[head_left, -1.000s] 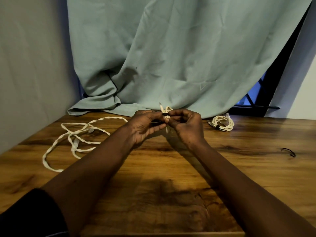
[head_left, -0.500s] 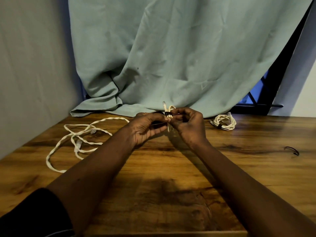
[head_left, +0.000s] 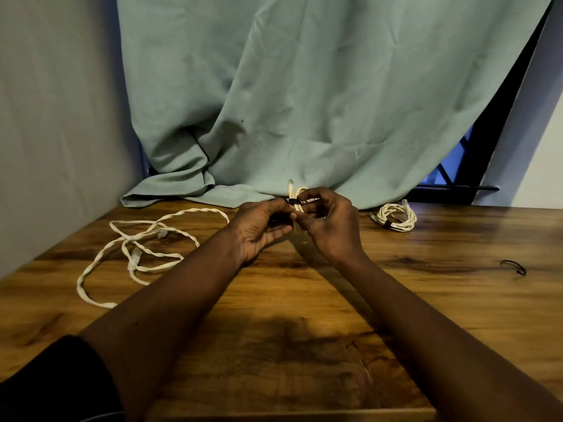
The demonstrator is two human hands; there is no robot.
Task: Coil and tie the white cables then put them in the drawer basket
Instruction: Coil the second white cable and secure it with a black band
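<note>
Your left hand [head_left: 259, 229] and right hand [head_left: 330, 223] both pinch the coiled white cable [head_left: 301, 190] at its black tie [head_left: 294, 201], above the far edge of the worktop [head_left: 289, 300]

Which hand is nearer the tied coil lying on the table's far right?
Right. The right hand sits just left of the tied coil; the left hand is farther left.

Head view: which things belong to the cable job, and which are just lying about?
Job: small coil, held by left hand and right hand; loose cable; tied coil; black tie, likely a spare.
Lying about: curtain; table.
</note>
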